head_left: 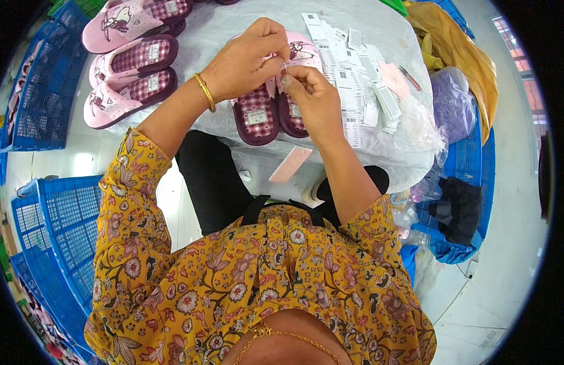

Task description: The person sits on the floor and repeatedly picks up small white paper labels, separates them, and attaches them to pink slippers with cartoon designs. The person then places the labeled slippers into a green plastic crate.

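My left hand, with a gold bangle on its wrist, is closed with the fingertips pinched together. My right hand pinches close against it. A thin pale strand shows between the fingertips; its exact kind is too small to tell. Right beneath both hands lies a pair of pink slippers with dark red plaid insoles and white labels, heels toward me; my hands partly hide them. Just in front of the table edge is a pink and white card tag; whether it hangs from something I cannot tell.
More pink slippers stand at the table's left. Many white printed tags spread over the right side, with a dark red pen-like tool beside them. Blue plastic crates flank me. Bagged purple material sits right.
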